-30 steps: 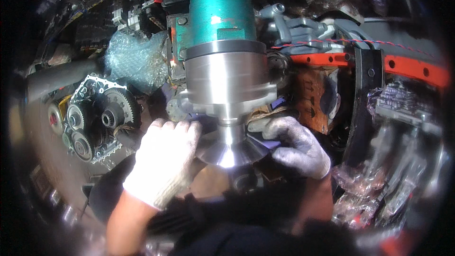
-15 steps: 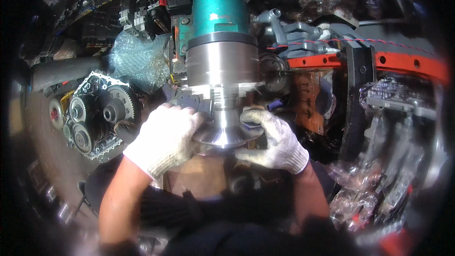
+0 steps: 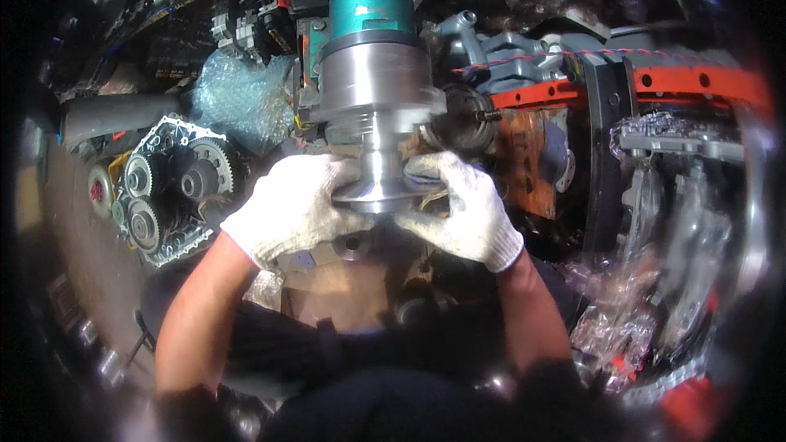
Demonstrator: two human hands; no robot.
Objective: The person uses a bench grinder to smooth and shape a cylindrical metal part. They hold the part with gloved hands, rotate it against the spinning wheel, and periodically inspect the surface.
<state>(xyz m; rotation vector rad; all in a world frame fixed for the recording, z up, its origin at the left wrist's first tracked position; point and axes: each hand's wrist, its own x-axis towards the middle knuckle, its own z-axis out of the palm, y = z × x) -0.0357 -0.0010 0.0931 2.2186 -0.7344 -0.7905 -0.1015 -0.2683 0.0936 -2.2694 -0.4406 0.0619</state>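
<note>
A shiny flared metal shaft (image 3: 379, 147) points toward me from a steel lathe chuck (image 3: 375, 74), whose jaws look blurred as if spinning. Its wide disc (image 3: 378, 194) is at the near end. My left hand (image 3: 296, 205), in a white knit glove, is closed around the disc's left rim, fingers above and thumb below. On the right rim my gloved right hand (image 3: 467, 209) is curled, pressing a small dark blue-grey pad (image 3: 422, 170) against the disc's upper face. The pad's exact kind is not clear. Behind the chuck is a green machine housing (image 3: 371, 0).
At the left stands an open gear case (image 3: 176, 188) beside bubble wrap (image 3: 246, 98). An orange beam (image 3: 696, 82) and a dark upright post (image 3: 610, 155) rise at the right, near plastic-wrapped metal parts (image 3: 679, 221). Brown cardboard (image 3: 336, 295) lies below my hands.
Both hands, the disc and the chuck appear higher in the picture, partly from my view shifting. Both hands stay on the disc, and a round metal part shows below it.
</note>
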